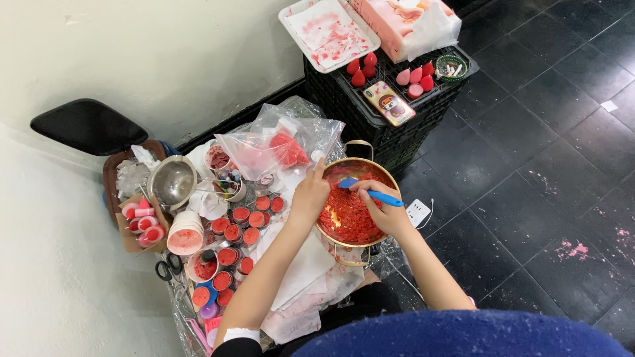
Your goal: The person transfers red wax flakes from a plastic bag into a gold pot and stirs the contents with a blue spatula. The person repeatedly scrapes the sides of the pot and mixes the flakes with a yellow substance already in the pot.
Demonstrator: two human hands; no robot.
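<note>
I see the right hand (387, 213) clenched around a blue spatula (370, 192), fingers (368, 192) wrapped on the handle, blade end over the red flakes in the gold pot (390, 177). The pot sits on the floor-level clutter just in front of me, handle loops at its far and near rims. My left hand (309, 197) rests at the pot's left rim, index finger pointing up toward the clear plastic bag (281, 147) holding red chunks; I can't tell if it grips the rim or just touches it. Left of that hand: small round jars (239, 233) filled with red, packed close together. Further left, a steel bowl (172, 181), a stack of paper cups (185, 235), scissors (169, 268). Behind the pot, a black crate (370, 125) carries red teardrop sponges (360, 69), a stained white tray (329, 33) and a phone (389, 103).
</note>
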